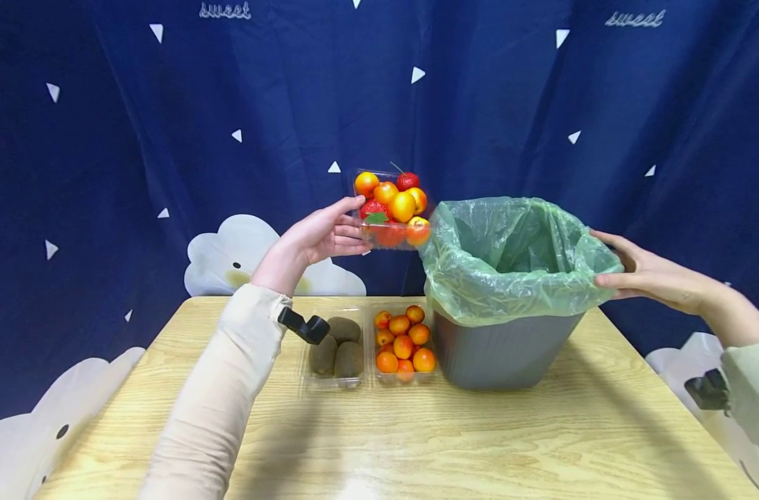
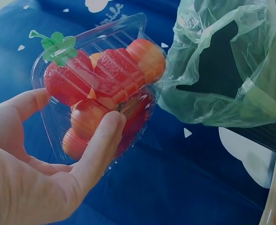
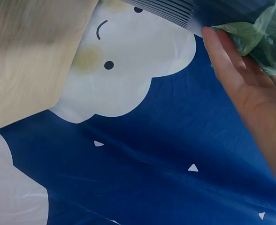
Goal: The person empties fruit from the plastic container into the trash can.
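Observation:
My left hand (image 1: 329, 232) holds up a clear plastic container (image 2: 142, 28) by its left side, thumb and fingers gripping its wall. Inside lie red strawberries (image 2: 67, 82), one with a green leafy stem, and several small yellow-orange fruits (image 1: 403, 206). The container is raised above the table, close to the left rim of a grey bin (image 1: 504, 351). A green plastic bag (image 1: 510, 295) lines the bin and folds down over its rim. At the bin's right side, my right hand (image 1: 663, 278) touches the bag-covered rim with spread, fairly straight fingers (image 3: 222, 61).
On the wooden table (image 1: 454, 444), left of the bin, stand two clear containers side by side: one with brown kiwis (image 1: 349, 359), one with several small orange fruits (image 1: 403, 345). A blue curtain (image 1: 279, 90) with white triangles and clouds hangs behind.

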`<state>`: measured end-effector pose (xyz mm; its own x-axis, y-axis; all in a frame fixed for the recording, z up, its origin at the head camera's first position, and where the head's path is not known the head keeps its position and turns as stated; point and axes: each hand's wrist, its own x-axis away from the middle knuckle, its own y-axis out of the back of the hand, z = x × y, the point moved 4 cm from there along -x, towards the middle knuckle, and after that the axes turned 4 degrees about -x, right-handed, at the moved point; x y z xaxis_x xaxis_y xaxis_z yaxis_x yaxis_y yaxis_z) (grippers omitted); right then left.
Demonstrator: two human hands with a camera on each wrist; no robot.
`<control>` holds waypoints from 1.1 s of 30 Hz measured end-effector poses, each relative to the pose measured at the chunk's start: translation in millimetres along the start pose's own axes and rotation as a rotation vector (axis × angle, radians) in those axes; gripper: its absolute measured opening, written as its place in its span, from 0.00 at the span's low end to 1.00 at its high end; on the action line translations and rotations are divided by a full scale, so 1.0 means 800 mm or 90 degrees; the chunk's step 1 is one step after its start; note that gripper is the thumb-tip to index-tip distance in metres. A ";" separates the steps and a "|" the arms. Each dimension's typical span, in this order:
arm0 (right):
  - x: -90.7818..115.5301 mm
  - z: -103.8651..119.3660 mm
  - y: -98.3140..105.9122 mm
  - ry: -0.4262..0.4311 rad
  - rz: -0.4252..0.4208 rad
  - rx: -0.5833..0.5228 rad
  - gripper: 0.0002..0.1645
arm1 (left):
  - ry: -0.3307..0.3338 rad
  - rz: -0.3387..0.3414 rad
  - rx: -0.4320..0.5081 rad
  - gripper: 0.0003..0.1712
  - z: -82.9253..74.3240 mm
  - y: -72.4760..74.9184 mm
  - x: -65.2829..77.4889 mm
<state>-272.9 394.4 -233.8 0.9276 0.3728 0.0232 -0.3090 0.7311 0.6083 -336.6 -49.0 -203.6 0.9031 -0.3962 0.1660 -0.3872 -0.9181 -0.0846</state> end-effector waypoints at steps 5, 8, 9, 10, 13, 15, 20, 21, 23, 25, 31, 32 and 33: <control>0.000 0.001 0.000 0.003 -0.003 0.005 0.45 | 0.011 -0.028 -0.017 0.38 -0.011 -0.011 -0.008; 0.001 0.000 0.001 0.005 -0.008 0.017 0.45 | 0.013 -0.049 -0.040 0.38 -0.018 -0.019 -0.012; 0.001 0.000 0.001 0.005 -0.011 0.020 0.45 | 0.015 -0.058 -0.047 0.37 -0.020 -0.022 -0.013; 0.001 0.000 0.002 0.005 -0.013 0.023 0.45 | 0.014 -0.063 -0.054 0.37 -0.023 -0.025 -0.015; 0.001 0.000 0.002 0.005 -0.015 0.027 0.45 | 0.014 -0.071 -0.075 0.36 -0.028 -0.034 -0.018; 0.000 -0.001 0.002 0.005 -0.014 0.031 0.45 | 0.010 -0.074 -0.087 0.36 -0.032 -0.039 -0.021; -0.001 -0.001 -0.001 0.011 -0.013 0.024 0.45 | 0.000 -0.088 -0.108 0.38 -0.043 -0.049 -0.023; -0.001 0.000 -0.001 0.015 -0.015 0.024 0.45 | -0.004 -0.093 -0.113 0.38 -0.045 -0.052 -0.024; -0.001 0.001 -0.001 0.021 -0.017 0.028 0.45 | -0.010 -0.102 -0.120 0.37 -0.047 -0.058 -0.025; -0.001 0.003 0.000 0.024 -0.019 0.038 0.45 | -0.014 -0.109 -0.132 0.36 -0.049 -0.066 -0.027; 0.001 0.005 0.002 0.020 -0.009 0.056 0.45 | -0.011 -0.118 -0.178 0.34 -0.053 -0.085 -0.034; 0.001 0.005 0.002 0.018 -0.007 0.057 0.45 | -0.011 -0.119 -0.183 0.35 -0.054 -0.087 -0.035; 0.001 0.005 0.002 0.015 -0.006 0.061 0.45 | -0.010 -0.121 -0.191 0.35 -0.055 -0.089 -0.036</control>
<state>-271.5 393.5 -229.6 0.9246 0.3809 -0.0010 -0.2783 0.6773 0.6811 -343.1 27.2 -158.7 0.9661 -0.2197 0.1354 -0.2470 -0.9390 0.2392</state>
